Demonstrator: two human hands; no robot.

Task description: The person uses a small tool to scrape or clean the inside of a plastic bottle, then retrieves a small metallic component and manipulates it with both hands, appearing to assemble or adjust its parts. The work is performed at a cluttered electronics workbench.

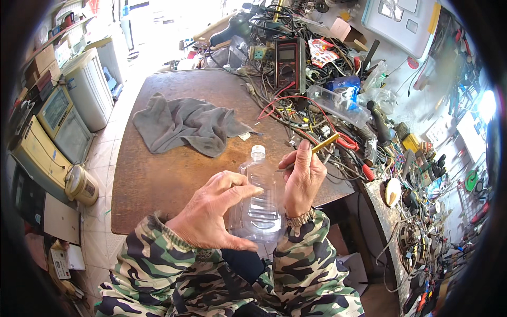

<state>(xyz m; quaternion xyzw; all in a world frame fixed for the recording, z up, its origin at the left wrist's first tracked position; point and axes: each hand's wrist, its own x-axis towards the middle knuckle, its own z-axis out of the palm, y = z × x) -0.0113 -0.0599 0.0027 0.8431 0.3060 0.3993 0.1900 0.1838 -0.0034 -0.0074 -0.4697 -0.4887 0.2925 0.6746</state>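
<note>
A clear plastic bottle (259, 212) with a white cap (258, 152) lies tilted in front of me, its cap pointing away. My left hand (214, 208) grips it from the left side, with the thumb low by its base and the fingers across its body. My right hand (304, 179) is closed around a slim tool with a gold-coloured handle (326, 142). Its thin tip comes out to the left near the bottle's shoulder; whether it touches the plastic I cannot tell. Beyond the bottle, a crumpled grey cloth (185, 124) rests on the wooden table (142, 195).
A multimeter (288, 63) stands at the far right of the table amid a heap of cables. Red-handled pliers (347, 141) and a clear plastic tray (335, 103) lie nearby. Cluttered tools fill the right side. At left, a lidded bucket (82, 185) stands on the tiled floor.
</note>
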